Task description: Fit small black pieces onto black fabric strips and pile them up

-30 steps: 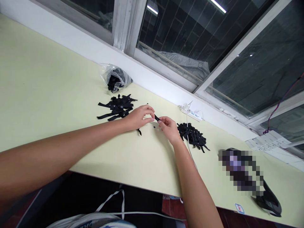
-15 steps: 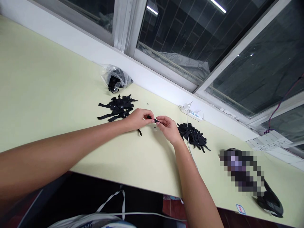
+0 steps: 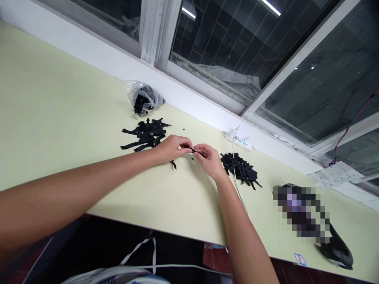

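Over the middle of the pale table, my left hand [image 3: 175, 147] and my right hand [image 3: 208, 158] pinch a short black fabric strap [image 3: 192, 149] between them. Fingers cover most of the strap, so its full shape is hidden. Behind and left of my left hand lies a loose pile of black straps [image 3: 148, 134], some with small metal rings or snaps. A second, denser pile of black straps [image 3: 241, 169] is just right of my right wrist. One strap end [image 3: 174, 165] sticks out below my left hand. A tiny black ring [image 3: 192, 158] rests on the table beneath the fingers.
A clear plastic bag [image 3: 145, 98] with black pieces stands by the wall. Near the window sill are a white power strip [image 3: 238, 140] and a white cable [image 3: 235, 173] crossing the right pile. A black headset-like object [image 3: 337, 250], partly pixelated, lies at right.
Both hands stay in nearly the same place, still pinching the strap. The right fingers have shifted slightly, and a little more of the strap shows between the hands.
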### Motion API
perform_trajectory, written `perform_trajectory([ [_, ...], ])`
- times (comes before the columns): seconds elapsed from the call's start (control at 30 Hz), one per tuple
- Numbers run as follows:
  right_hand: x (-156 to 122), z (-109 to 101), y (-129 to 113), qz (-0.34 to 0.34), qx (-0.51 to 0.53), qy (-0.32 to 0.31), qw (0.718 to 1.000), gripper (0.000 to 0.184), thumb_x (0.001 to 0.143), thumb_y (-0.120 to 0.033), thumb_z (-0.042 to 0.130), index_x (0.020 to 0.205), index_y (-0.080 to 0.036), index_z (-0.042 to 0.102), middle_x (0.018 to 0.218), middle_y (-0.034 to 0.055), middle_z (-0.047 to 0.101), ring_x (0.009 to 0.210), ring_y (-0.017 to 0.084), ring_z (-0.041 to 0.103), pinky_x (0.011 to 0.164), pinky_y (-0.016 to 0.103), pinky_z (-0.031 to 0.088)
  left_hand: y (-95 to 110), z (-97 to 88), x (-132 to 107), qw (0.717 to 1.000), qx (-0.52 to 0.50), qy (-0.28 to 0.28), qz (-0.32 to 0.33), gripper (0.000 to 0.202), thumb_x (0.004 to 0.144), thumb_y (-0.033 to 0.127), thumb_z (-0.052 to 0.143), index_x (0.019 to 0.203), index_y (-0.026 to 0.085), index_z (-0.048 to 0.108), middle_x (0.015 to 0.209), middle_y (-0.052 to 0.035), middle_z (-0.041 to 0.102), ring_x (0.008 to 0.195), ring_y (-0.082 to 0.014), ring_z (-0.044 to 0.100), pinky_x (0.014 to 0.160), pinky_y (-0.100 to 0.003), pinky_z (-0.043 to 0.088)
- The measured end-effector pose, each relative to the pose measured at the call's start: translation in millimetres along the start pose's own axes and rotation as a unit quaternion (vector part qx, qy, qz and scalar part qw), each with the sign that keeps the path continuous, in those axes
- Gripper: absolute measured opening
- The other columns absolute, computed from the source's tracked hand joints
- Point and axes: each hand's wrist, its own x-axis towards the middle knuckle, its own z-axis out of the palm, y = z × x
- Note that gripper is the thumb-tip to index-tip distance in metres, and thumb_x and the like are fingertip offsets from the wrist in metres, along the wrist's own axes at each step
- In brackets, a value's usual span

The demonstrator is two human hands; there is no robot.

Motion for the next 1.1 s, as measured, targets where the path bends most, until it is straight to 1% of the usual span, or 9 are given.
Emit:
perform_trajectory([
  [0.2,1,-2,4,-0.007,-0.028,0.015,0.999,0.025,0.079,-0.035,0.065,0.1,-0.021,0.065,0.091,0.0049,0.071,0.082,0.018,0.066,0.071,0.03,0.05,1,-0.8,0,1.0,0.016,0.001,0.018,0.016,0.087,0.028,0.055,0.09,0.019,0.068,0.09,-0.002,0.071,0.085,-0.0168,0.064,0.079,-0.029,0.047],
  [0.43,1,0,2,-0.034,-0.066,0.024,0.997,0.023,0.081,-0.033,0.062,0.1,-0.02,0.065,0.094,0.0055,0.071,0.084,0.017,0.066,0.069,0.028,0.049,-3,2.1,0,0.999,0.015,0.005,0.036,0.016,0.083,0.022,0.057,0.093,0.019,0.069,0.091,-0.0013,0.071,0.087,-0.0157,0.064,0.08,-0.027,0.048],
  [0.67,-1,-1,-3,-0.059,-0.112,0.03,0.991,0.022,0.083,-0.032,0.06,0.1,-0.021,0.066,0.1,0.0064,0.072,0.085,0.018,0.067,0.07,0.028,0.051,-5,5.4,1,0.998,-0.001,0.04,0.054,0.009,0.082,0.019,0.059,0.086,0.017,0.067,0.087,-0.0011,0.069,0.082,-0.0149,0.064,0.076,-0.026,0.049],
  [0.8,-4,0,-9,-0.076,-0.128,0.032,0.988,0.022,0.085,-0.031,0.058,0.101,-0.021,0.067,0.101,0.0058,0.073,0.084,0.017,0.067,0.071,0.029,0.052,-6,4.0,1,0.994,0.024,0.061,0.09,0.01,0.086,0.019,0.057,0.087,0.018,0.067,0.088,-0.0013,0.069,0.083,-0.015,0.064,0.078,-0.028,0.048],
  [0.93,-6,0,-14,-0.078,-0.128,0.027,0.988,0.024,0.084,-0.034,0.06,0.103,-0.021,0.068,0.104,0.0059,0.072,0.087,0.017,0.066,0.076,0.031,0.052,-7,0.9,1,0.983,0.052,0.078,0.16,0.013,0.09,0.018,0.053,0.086,0.018,0.065,0.09,-0.0027,0.07,0.088,-0.0163,0.063,0.083,-0.03,0.048],
  [1.0,-5,-4,-12,-0.064,-0.122,0.015,0.99,0.029,0.083,-0.036,0.061,0.107,-0.021,0.067,0.109,0.0066,0.072,0.089,0.018,0.065,0.079,0.031,0.052,-8,-0.6,1,0.975,0.067,0.084,0.193,0.014,0.092,0.018,0.052,0.086,0.018,0.065,0.091,-0.0034,0.07,0.09,-0.0167,0.063,0.084,-0.031,0.049],
  [1.03,-4,-6,-10,-0.051,-0.113,0.011,0.992,0.031,0.084,-0.037,0.059,0.109,-0.021,0.066,0.11,0.007,0.071,0.09,0.018,0.065,0.079,0.031,0.051,-8,-1.2,1,0.972,0.076,0.086,0.204,0.014,0.092,0.017,0.051,0.086,0.018,0.064,0.092,-0.0038,0.07,0.091,-0.0169,0.063,0.084,-0.031,0.049],
  [1.1,-3,-11,-2,-0.02,-0.113,0.012,0.993,0.031,0.089,-0.036,0.049,0.109,-0.02,0.065,0.107,0.0067,0.072,0.09,0.018,0.065,0.08,0.031,0.05,-9,-2.2,2,0.967,0.091,0.089,0.22,0.015,0.093,0.017,0.05,0.088,0.018,0.064,0.093,-0.0045,0.07,0.091,-0.017,0.063,0.084,-0.031,0.049],
])
